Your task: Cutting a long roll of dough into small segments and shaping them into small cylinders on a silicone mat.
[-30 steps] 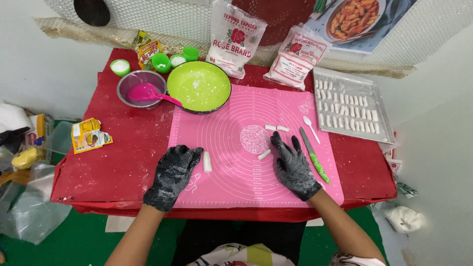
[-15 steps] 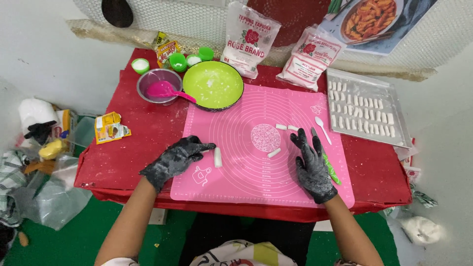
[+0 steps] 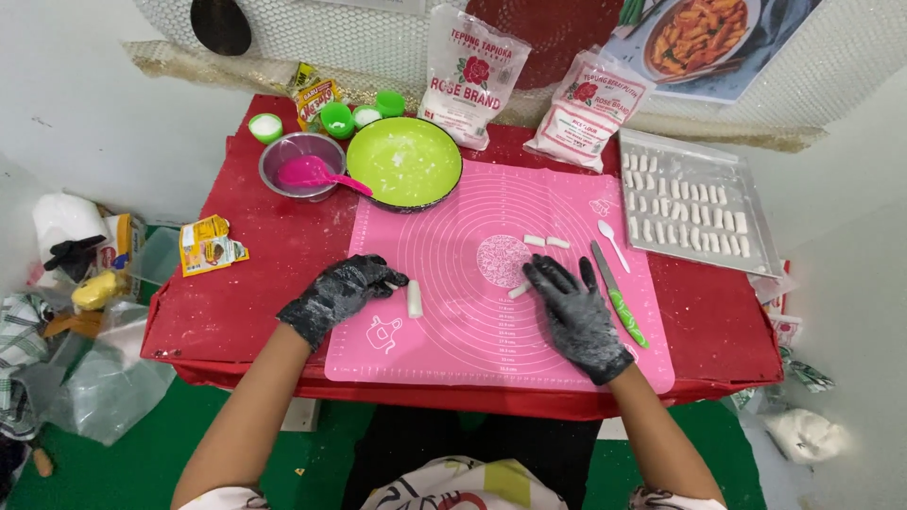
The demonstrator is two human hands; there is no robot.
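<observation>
My left hand (image 3: 342,294), in a black glove dusted with flour, rests on the left edge of the pink silicone mat (image 3: 472,331); a small white bit shows at its fingertips. A short white dough stick (image 3: 414,299) lies just right of it, untouched. My right hand (image 3: 573,316), also gloved, lies flat on the mat with fingers spread. A small dough piece (image 3: 518,291) sits at its fingertips. Two more dough pieces (image 3: 546,242) lie farther up the mat.
A green-handled knife (image 3: 620,304) and white spoon (image 3: 613,245) lie right of my hand. A tray (image 3: 756,247) of several dough sticks stands at the right. Behind are a green bowl (image 3: 404,163), a metal bowl (image 3: 280,156) with pink spatula, flour bags (image 3: 470,76) and small green cups.
The camera view has shifted left. My left hand has moved slightly away from the dough stick. My right hand stays flat on the mat.
</observation>
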